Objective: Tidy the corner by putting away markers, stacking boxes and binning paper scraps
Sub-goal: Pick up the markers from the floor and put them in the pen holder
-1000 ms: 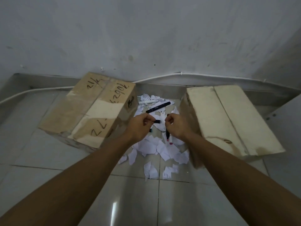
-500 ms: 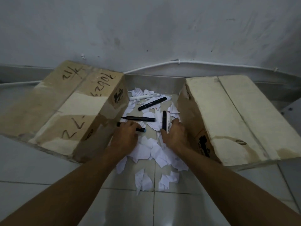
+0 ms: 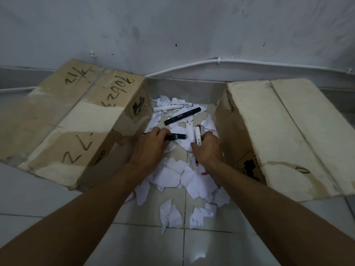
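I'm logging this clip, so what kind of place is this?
Probably a bare indoor corner, perhaps storage: tiled floor, scuffed wall with a clipped cable, and two cardboard boxes.

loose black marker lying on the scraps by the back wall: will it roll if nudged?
Probably. The black marker looks round-barrelled and lies free, so a sideways nudge could roll it. The paper scraps under it may damp that but slide along. It looks rigid and slim, likely light to pinch.
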Demonstrator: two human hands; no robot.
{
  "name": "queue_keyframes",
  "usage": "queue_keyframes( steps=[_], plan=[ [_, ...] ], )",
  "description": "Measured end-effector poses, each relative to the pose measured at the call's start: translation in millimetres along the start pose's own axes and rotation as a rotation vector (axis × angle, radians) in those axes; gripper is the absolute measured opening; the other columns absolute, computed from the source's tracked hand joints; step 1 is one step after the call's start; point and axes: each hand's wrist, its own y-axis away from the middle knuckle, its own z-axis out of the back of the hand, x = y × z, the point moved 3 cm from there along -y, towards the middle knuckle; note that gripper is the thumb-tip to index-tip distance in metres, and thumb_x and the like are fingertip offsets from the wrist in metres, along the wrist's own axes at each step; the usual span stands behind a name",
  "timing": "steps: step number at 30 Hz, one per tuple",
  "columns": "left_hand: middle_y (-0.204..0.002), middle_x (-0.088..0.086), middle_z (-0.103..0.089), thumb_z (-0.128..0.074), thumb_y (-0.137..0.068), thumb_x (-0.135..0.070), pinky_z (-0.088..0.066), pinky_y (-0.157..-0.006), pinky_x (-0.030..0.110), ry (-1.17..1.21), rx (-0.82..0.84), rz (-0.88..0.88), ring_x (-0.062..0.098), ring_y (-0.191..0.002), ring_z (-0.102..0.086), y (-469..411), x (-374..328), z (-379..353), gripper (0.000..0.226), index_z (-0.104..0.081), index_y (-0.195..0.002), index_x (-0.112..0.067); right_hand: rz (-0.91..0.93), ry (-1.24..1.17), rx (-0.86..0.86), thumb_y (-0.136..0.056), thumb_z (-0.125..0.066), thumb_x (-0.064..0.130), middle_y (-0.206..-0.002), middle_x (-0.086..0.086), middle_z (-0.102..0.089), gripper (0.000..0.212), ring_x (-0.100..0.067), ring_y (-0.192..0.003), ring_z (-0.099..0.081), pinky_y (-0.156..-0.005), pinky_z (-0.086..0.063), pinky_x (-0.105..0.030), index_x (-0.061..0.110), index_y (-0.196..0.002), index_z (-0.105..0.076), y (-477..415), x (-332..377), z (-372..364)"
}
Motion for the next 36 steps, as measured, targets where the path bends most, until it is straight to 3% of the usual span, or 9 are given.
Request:
queue_keyframes(
  steps=[4,8,11,15,19,22,27,32,36],
  plan=[
    [-0.109,0.008,-0.055,-0.047,-0.099,-0.019,-0.041,-0.075,0.033,0.010,-0.091,0.096,0.023,-0.093,-0.052,-12,1,2,0.020,-0.055,-0.116,-0.013,-0.008,-0.101,-0.048,-0.095,-0.058,0.026,-0.104,-0.014,-0.063,0.026,-0.029,-0.091,-0.065,-0.070,-0.054,-0.036,0.004,-0.109,-0.058,-1,6,3],
    [-0.118,0.004,-0.057,-0.052,-0.095,-0.032,-0.045,-0.079,0.034,-0.158,0.037,0.079,0.023,-0.102,-0.051,-25,2,-7,0.032,-0.055,-0.124,-0.017,-0.044,-0.120,-0.030,-0.098,-0.046,0.026,-0.108,-0.016,-0.059,0.029,-0.029,-0.091,-0.061,-0.068,-0.048,-0.034,0.002,-0.113,-0.054,-5,11,7],
    [-0.119,0.004,-0.061,-0.051,-0.096,-0.036,-0.046,-0.080,0.037,-0.233,0.051,0.042,0.025,-0.103,-0.051,-32,2,-13,0.031,-0.059,-0.121,-0.020,-0.075,-0.087,0.014,-0.099,-0.048,0.024,-0.118,-0.020,-0.059,0.033,-0.034,-0.101,-0.061,-0.073,-0.047,-0.033,0.001,-0.122,-0.049,-8,13,4],
    [-0.104,0.006,-0.065,-0.060,-0.092,-0.031,-0.043,-0.075,0.038,-0.194,-0.012,-0.008,0.028,-0.094,-0.055,-39,0,-13,0.022,-0.065,-0.106,-0.015,-0.075,0.013,0.060,-0.094,-0.063,0.030,-0.122,-0.019,-0.061,0.046,-0.034,-0.108,-0.063,-0.080,-0.052,-0.037,0.003,-0.126,-0.045,-11,13,1],
    [-0.082,0.004,-0.059,-0.057,-0.094,-0.018,-0.040,-0.056,0.029,0.026,-0.212,0.020,0.019,-0.069,-0.053,-50,-8,6,0.012,-0.057,-0.103,-0.010,-0.069,-0.029,0.019,-0.088,-0.063,0.037,-0.104,-0.012,-0.066,0.034,-0.028,-0.089,-0.064,-0.067,-0.053,-0.031,0.010,-0.108,-0.056,-21,16,6],
    [-0.078,0.007,-0.059,-0.055,-0.093,-0.019,-0.046,-0.051,0.034,0.146,-0.259,0.181,0.023,-0.063,-0.057,-77,-7,19,0.018,-0.048,-0.107,-0.010,0.039,-0.042,-0.067,-0.088,-0.060,0.041,-0.090,-0.004,-0.062,0.035,-0.021,-0.074,-0.058,-0.049,-0.035,-0.023,0.013,-0.107,-0.055,-37,40,20],
    [-0.101,0.012,-0.066,-0.062,-0.089,-0.031,-0.045,-0.064,0.030,0.015,-0.051,0.352,0.029,-0.088,-0.064,-129,14,9,0.033,-0.059,-0.113,-0.008,0.233,0.030,-0.022,-0.086,-0.065,0.021,-0.095,-0.010,-0.065,0.029,-0.029,-0.088,-0.064,-0.064,-0.038,-0.027,0.011,-0.113,-0.061,-80,75,27],
    [-0.112,0.014,-0.065,-0.063,-0.088,-0.024,-0.042,-0.073,0.030,-0.062,-0.024,0.248,0.030,-0.098,-0.063,-136,21,-12,0.029,-0.064,-0.115,-0.012,0.328,0.093,0.097,-0.085,-0.062,0.015,-0.106,-0.015,-0.066,0.039,-0.037,-0.099,-0.062,-0.072,-0.045,-0.033,0.017,-0.123,-0.057,-97,65,6],
    [-0.115,0.016,-0.060,-0.061,-0.091,-0.030,-0.045,-0.079,0.033,-0.100,-0.002,0.180,0.031,-0.099,-0.061,-135,24,-18,0.028,-0.066,-0.111,-0.011,0.299,0.107,0.130,-0.078,-0.062,0.015,-0.109,-0.011,-0.067,0.041,-0.037,-0.107,-0.060,-0.085,-0.052,-0.038,0.023,-0.118,-0.063,-100,55,-3]
  ],
)
